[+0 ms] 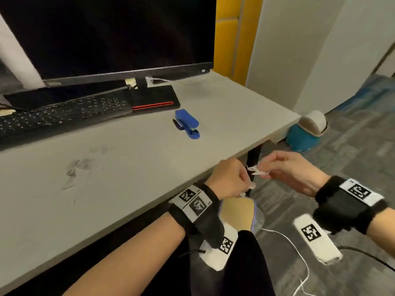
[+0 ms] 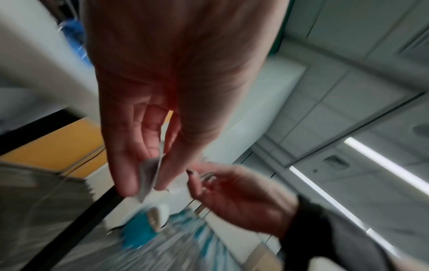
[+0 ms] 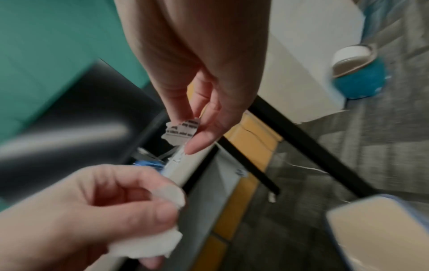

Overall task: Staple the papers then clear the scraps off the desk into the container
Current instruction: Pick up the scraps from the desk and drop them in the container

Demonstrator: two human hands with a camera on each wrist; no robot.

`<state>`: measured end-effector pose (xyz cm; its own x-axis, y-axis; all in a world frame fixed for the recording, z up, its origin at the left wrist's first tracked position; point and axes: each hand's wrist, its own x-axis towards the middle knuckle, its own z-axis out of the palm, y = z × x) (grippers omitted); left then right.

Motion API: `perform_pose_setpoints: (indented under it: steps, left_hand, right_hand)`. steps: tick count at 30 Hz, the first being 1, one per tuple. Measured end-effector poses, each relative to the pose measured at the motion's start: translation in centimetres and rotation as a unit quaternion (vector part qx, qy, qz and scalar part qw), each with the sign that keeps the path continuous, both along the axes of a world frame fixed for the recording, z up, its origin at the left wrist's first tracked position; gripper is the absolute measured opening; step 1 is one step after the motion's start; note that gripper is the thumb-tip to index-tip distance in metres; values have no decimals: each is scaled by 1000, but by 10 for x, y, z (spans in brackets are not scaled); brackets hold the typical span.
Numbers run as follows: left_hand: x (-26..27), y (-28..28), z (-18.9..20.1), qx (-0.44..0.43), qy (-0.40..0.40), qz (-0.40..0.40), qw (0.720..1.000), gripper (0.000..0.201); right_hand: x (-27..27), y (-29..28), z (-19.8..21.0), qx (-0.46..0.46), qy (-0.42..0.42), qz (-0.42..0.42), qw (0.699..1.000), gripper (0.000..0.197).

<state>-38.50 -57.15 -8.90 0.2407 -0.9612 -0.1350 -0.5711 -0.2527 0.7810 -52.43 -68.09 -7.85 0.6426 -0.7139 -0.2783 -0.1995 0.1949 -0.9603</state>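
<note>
**Open desk up front, clutter at the back**

The near stretch of the grey desk top (image 1: 132, 167) lies bare, with wide passage across it. Far left, the black keyboard (image 1: 59, 116) and the dark monitor (image 1: 102, 35) on its black stand base (image 1: 156, 99) wall off the back. The blue stapler (image 1: 187, 124) sits alone mid-desk, with room on all sides. Off the right edge, open air above the tan-bottomed container (image 1: 237, 214); the black desk leg (image 1: 253, 159) stands just beyond.

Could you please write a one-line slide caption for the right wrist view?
Right hand pinches a torn printed scrap while left hand grips white scraps.
</note>
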Motion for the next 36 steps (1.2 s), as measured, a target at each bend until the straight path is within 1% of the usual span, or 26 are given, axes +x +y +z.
perform_pose_setpoints:
  steps: [2, 4, 6, 8, 11, 15, 18, 21, 25, 27, 28, 30, 34, 36]
  left_hand:
    - [-7, -19, -42, 73, 3, -10, 997, 11]
    - [-5, -43, -82, 133, -1, -14, 991, 16]
    - [0, -66, -119, 177, 0, -12, 984, 20]
    - [6, -88, -153, 209, 13, 7, 978, 21]
    - [14, -121, -201, 235, 9, 25, 972, 22]
    - [19, -153, -263, 242, 2, 41, 969, 16]
    - [18, -168, -309, 259, 9, 63, 964, 14]
    - [14, -176, -351, 271, 2, 64, 960, 15]
    - [8, -184, -394, 286, -47, 19, 957, 19]
    - [4, -185, -408, 291, -80, 3, 953, 22]
    - [2, -186, -412, 295, -92, -2, 951, 24]
    - [0, -186, -418, 295, -116, -12, 949, 23]
    - [0, -185, -426, 299, -128, -28, 945, 20]
    - [2, -185, -425, 317, -127, -32, 940, 25]
  right_hand:
    - [-5, -16, -37, 22, 33, -6, 999, 13]
    - [-4, -34, -76, 51, 53, -19, 997, 17]
    - [2, -54, -114, 77, 72, -23, 994, 19]
    - [8, -73, -151, 101, 86, -31, 991, 21]
    - [14, -102, -204, 125, 100, -43, 986, 23]
    - [21, -129, -278, 144, 138, -49, 979, 28]
    - [22, -137, -338, 147, 161, -51, 975, 30]
    - [20, -138, -390, 124, 214, -48, 968, 28]
    - [26, -126, -432, 23, 295, -27, 955, 31]
    - [29, -117, -447, -33, 310, -12, 950, 31]
    - [31, -113, -454, -56, 305, -2, 951, 28]
    - [34, -108, -463, -79, 304, 22, 949, 15]
    - [34, -107, -468, -161, 352, 73, 919, 28]
    - [35, -105, -469, -180, 381, 110, 900, 29]
